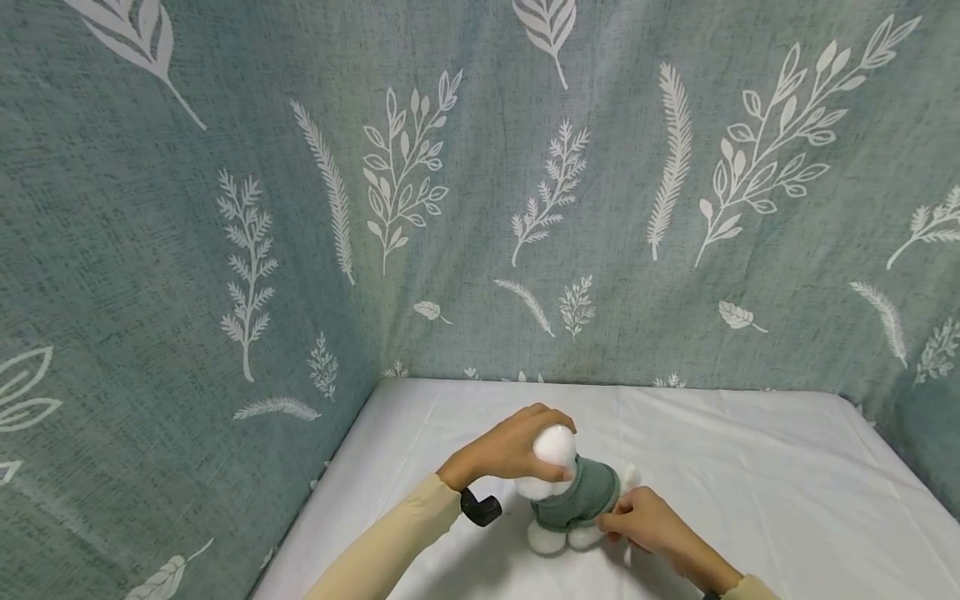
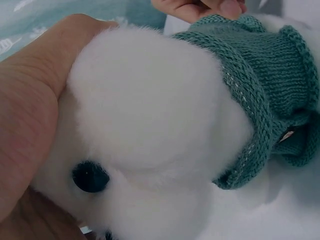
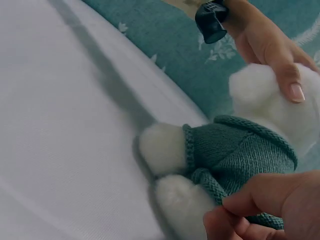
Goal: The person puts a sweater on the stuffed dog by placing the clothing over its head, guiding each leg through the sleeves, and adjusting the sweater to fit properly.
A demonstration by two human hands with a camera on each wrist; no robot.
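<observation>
A white plush dog (image 1: pixel 556 447) in a green knitted sweater (image 1: pixel 588 497) stands on the white-covered table. My left hand (image 1: pixel 516 448) grips its head from the left, thumb along one side and fingers over the other. The left wrist view shows a black eye (image 2: pixel 90 176) beside that palm. With thumb and fingers, my right hand (image 1: pixel 647 522) pinches the sweater's lower edge by the dog's hind leg. Two fluffy white paws, one of them the front paw (image 3: pixel 163 148), show below the sweater in the right wrist view.
White cloth (image 1: pixel 750 467) covers the table. Behind it and along the left hangs a grey-green curtain (image 1: pixel 472 325) with white leaf prints. A black strap device (image 1: pixel 481 508) sits on my left wrist.
</observation>
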